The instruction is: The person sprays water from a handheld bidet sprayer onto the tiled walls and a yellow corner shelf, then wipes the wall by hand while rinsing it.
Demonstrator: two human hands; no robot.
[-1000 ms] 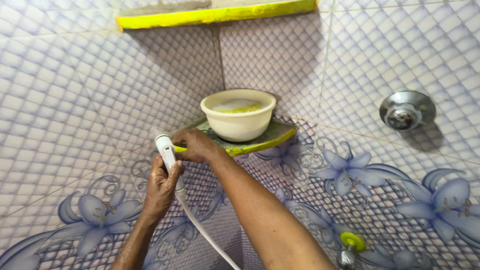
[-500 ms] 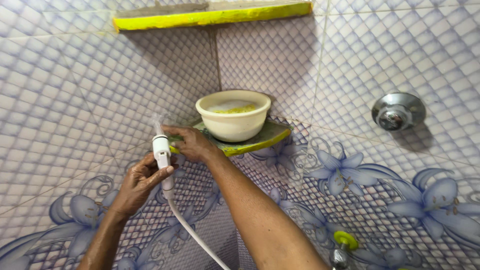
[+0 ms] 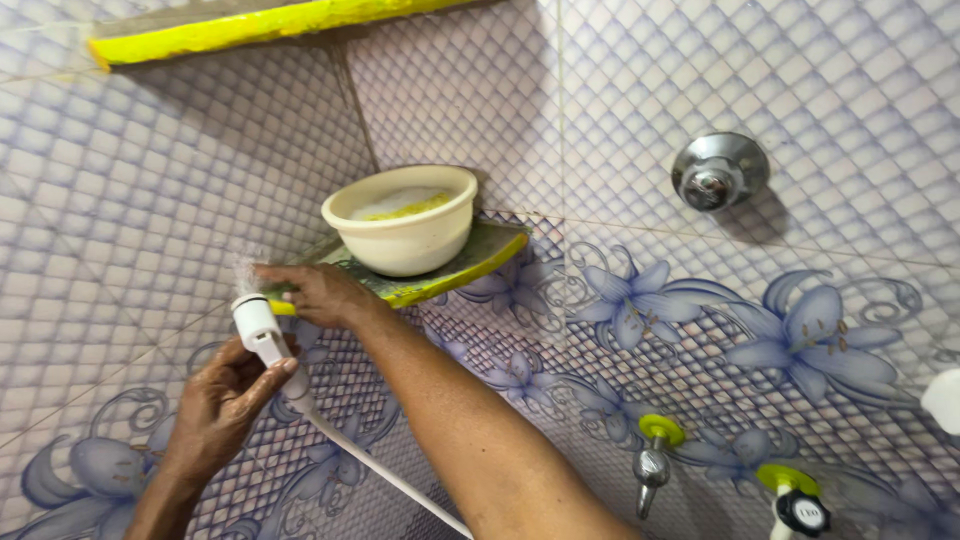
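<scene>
My left hand [image 3: 225, 400] grips a white hand-held spray nozzle [image 3: 258, 330] with a white hose [image 3: 380, 475] running down to the right. A little water sprays up from its head toward the tiled wall. My right hand [image 3: 315, 292] rests on the left edge of a green and yellow corner shelf [image 3: 478, 252], fingers flat against it, just beside the nozzle's head. On that shelf stands a cream plastic bowl [image 3: 403, 222] holding foamy yellowish liquid.
The walls are tiled in a pale lattice with blue flowers. A second yellow-edged shelf [image 3: 250, 25] sits higher up. A chrome wall fitting [image 3: 718, 172] is at the right. Two taps with green-yellow tops, one tap [image 3: 657, 450] and another tap [image 3: 790, 495], stand below.
The view has shifted left. My left hand has slid lower on the nozzle, and spray now shows at its head. My right hand stays on the shelf edge.
</scene>
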